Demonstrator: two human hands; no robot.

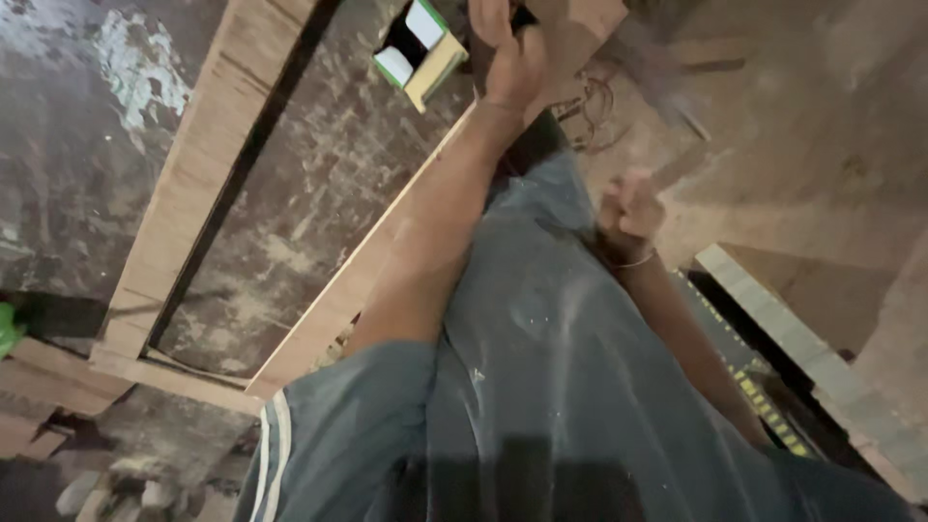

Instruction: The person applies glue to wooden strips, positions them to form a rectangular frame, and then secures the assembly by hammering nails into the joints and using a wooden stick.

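Note:
My left hand (510,60) reaches far forward to the top edge of the view, its fingers closed around the end of a wooden block (576,27) with something dark beside it. My right hand (630,207) is blurred and clenched in a fist around a thin tool handle (681,164). The handle runs up to the right into a grey motion streak, so the tool's head cannot be made out. A thin band circles the right wrist. My grey clothing (541,367) fills the lower middle.
A wooden frame of long pale planks (193,164) lies on the stained dark floor at left. A small green-and-white box (421,48) sits near the left hand. Tangled wire (592,99) lies beyond. A yellow-and-black striped strip (764,406) and a pale board (802,348) are at right.

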